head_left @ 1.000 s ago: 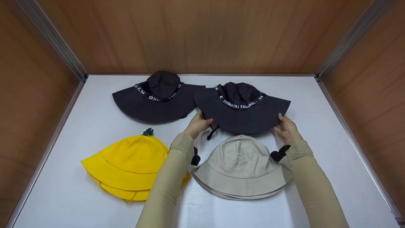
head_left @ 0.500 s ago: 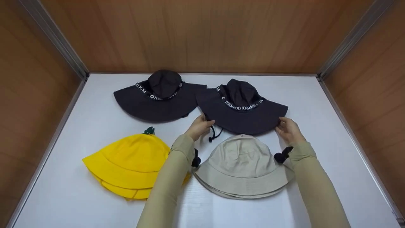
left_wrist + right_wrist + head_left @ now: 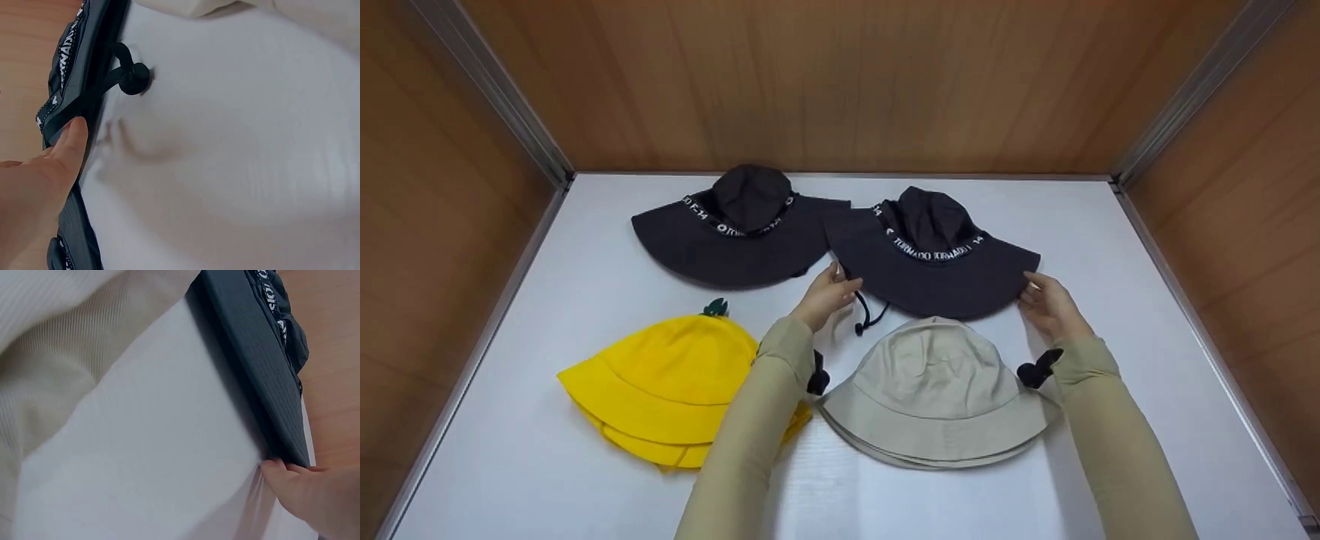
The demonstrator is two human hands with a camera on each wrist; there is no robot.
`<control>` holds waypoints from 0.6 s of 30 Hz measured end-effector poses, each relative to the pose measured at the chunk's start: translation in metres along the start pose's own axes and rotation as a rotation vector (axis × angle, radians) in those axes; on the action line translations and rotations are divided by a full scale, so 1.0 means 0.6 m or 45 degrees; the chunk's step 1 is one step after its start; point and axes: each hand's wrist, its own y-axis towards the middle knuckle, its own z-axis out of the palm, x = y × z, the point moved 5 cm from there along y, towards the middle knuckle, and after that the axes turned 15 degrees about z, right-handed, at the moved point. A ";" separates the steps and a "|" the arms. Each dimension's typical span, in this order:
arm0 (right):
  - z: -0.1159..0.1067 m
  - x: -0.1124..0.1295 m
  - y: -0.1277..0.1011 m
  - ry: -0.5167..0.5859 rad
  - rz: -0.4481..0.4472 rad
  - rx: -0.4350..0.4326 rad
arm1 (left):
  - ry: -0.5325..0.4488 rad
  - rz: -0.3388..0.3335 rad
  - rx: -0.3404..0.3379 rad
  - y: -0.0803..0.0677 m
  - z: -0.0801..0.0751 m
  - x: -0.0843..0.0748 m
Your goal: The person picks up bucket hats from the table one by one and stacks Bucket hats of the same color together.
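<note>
My left hand (image 3: 826, 295) and right hand (image 3: 1046, 304) touch opposite brim edges of the right-hand black wide-brim hat (image 3: 934, 259), which lies flat toward the worktop's (image 3: 585, 300) back edge. The fingers look nearly straight, resting rather than gripping, though the wrist views leave that unsure. Its drawcord (image 3: 864, 315) trails forward. It overlaps a matching black hat (image 3: 739, 236) to the left. Nearer the front sit a yellow bucket hat (image 3: 667, 382) and a beige bucket hat (image 3: 934, 390). All four appear laid out, with only fine straightening left.
</note>
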 end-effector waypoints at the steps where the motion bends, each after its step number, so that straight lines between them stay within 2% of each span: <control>1: 0.000 0.000 0.000 -0.008 0.002 0.015 | -0.010 0.009 -0.001 0.000 0.000 -0.001; 5: -0.001 -0.004 0.003 -0.047 0.000 0.072 | -0.001 0.016 0.021 -0.001 0.000 -0.002; 12: -0.001 -0.004 0.011 -0.018 -0.051 0.117 | 0.180 -0.014 0.042 -0.001 0.004 0.002; 18: 0.001 -0.001 0.020 0.030 -0.098 0.169 | 0.145 -0.007 0.041 0.000 0.009 0.003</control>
